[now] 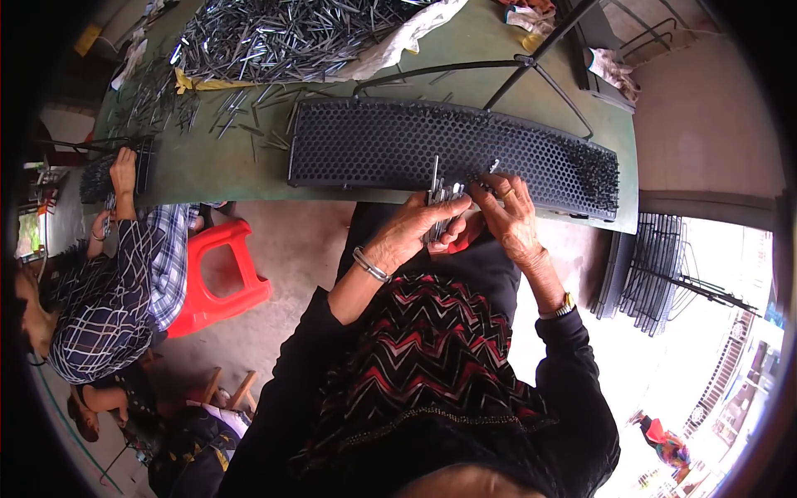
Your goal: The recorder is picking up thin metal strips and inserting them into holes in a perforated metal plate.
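My left hand (pixel 405 230) is closed around a bundle of short, thin metal rods (pixel 442 197), with one rod standing up above the others. Right beside it, at the near edge of a black perforated panel (pixel 361 148), is my right hand (pixel 513 220). Its thumb and fingers are pinched together. A small rod end seems to show at its fingertips, but what it grips is not clear. The long panel is full of round holes and lies on a green table (pixel 241 170). Dark rod ends (pixel 594 170) crowd the holes at its right end and along its far edge.
A large heap of dark metal rods (pixel 282 41) lies on a white sheet at the back. Loose rods (pixel 232 108) scatter left of the panel. Bent bars (pixel 506 83) rise behind it. Other people (pixel 108 303), a red stool (pixel 217 278) and stacked black racks (pixel 652 266) surround the table.
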A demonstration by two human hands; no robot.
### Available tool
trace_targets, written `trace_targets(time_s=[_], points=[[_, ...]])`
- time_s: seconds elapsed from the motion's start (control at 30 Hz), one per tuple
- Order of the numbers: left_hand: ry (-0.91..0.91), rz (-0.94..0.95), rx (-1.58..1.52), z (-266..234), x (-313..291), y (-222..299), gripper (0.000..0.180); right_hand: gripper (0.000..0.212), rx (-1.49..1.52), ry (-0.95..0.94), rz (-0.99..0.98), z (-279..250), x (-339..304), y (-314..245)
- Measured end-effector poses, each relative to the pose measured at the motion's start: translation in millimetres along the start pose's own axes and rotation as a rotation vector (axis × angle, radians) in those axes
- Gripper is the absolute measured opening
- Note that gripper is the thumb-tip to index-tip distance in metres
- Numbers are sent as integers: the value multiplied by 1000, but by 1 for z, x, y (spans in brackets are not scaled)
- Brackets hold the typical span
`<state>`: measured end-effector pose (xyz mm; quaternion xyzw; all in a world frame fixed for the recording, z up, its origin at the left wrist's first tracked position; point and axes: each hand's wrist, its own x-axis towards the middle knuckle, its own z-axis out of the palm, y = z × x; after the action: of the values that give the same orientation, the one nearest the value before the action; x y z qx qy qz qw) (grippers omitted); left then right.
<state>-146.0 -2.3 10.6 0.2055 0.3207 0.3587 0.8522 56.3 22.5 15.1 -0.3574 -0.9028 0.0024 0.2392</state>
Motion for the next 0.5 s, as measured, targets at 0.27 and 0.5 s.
trace_targets(time_s=[0.27, 0.5], points=[[52, -46, 9, 9, 5, -4, 22, 21, 171, 340, 315, 0, 7, 8], [-1, -65, 78, 25, 16, -8, 23, 7, 763, 683, 724, -1, 50, 27]])
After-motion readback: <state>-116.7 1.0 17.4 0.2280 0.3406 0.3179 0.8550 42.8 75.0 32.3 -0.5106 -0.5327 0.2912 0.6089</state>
